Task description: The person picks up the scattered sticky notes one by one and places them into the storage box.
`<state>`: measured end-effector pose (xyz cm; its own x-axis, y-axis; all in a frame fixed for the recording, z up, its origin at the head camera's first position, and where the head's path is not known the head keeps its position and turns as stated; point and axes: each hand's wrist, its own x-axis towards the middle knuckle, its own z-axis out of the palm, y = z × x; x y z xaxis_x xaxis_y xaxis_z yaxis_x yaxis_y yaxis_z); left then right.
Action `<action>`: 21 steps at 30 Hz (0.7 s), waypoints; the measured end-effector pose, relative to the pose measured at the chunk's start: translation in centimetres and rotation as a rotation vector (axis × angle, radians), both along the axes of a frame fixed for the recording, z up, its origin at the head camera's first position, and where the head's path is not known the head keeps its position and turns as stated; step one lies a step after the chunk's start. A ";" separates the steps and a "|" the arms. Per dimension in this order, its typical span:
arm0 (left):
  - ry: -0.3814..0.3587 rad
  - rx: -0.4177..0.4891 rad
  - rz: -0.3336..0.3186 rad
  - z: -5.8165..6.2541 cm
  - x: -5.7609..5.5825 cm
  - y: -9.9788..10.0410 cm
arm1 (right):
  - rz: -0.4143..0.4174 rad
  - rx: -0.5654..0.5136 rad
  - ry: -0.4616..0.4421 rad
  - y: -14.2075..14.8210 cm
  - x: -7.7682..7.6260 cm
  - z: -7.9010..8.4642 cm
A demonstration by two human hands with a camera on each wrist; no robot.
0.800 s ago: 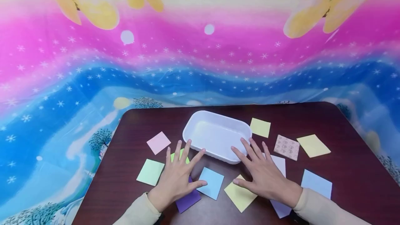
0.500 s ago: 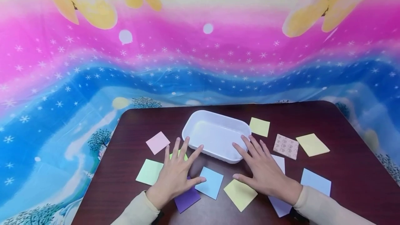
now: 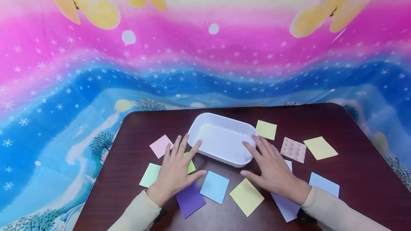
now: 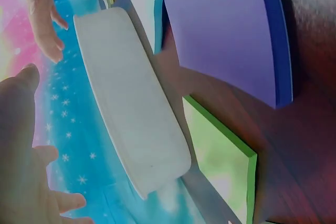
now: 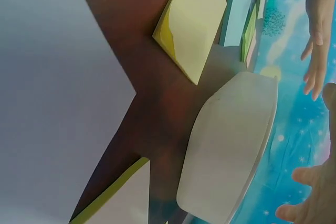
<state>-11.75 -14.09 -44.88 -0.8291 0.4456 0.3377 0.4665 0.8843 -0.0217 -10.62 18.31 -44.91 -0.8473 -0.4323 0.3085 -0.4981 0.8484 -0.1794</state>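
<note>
A white plastic tray (image 3: 221, 140) with nothing in it sits slanted at the middle of the table. My left hand (image 3: 174, 168) hovers at its near left corner, fingers spread and holding nothing. On the other side, my right hand (image 3: 276, 168) overlaps the tray's right end in the head view, with thumb and fingers loosely extended. Below the left hand lie a bright green sticky note pad (image 4: 220, 161) and a purple sticky note pad (image 3: 191, 200). A lilac pad (image 3: 285, 206) is partly hidden under the right hand and wrist.
A blue pad (image 3: 215, 187) and a yellow pad (image 3: 246, 197) lie between the hands. Pink (image 3: 161, 146) and pale green (image 3: 149, 175) pads are at left. Several more, including a patterned pad (image 3: 293, 149), are at right. A printed cloth (image 3: 205, 56) hangs behind the table.
My left hand has shifted left and slightly away from me, uncovering more of the purple pad. The right hand's fingers have drawn closer together. Tray and pads stay in place.
</note>
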 end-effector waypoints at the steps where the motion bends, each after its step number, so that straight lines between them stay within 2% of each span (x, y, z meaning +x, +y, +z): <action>1: 0.002 0.001 0.003 0.0 -0.1 -0.1 | -0.005 -0.004 -0.003 0.1 -0.1 0.0; 14: 0.032 0.027 0.021 0.4 -1.3 -0.7 | -0.082 -0.040 -0.037 0.9 -0.9 0.1; 21: 0.056 0.085 0.035 0.6 -2.2 -1.2 | -0.112 -0.085 0.017 1.3 -1.6 -0.1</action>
